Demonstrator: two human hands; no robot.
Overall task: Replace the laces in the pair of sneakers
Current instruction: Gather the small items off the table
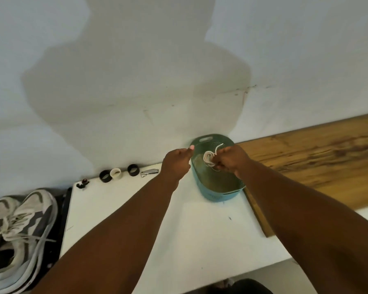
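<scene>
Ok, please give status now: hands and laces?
Right hand grips coiled white lace above teal basket. Left hand beside basket, fist empty. Sneakers still laced.

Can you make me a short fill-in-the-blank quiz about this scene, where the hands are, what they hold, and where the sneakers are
1. The right hand holds a coiled white lace above the teal ____.
2. The pair of sneakers lies at the person's far ____ side.
3. The sneakers have their old laces still ____.
4. The left hand holds ____ that can be seen.

Missing words: basket; left; in; nothing
</scene>
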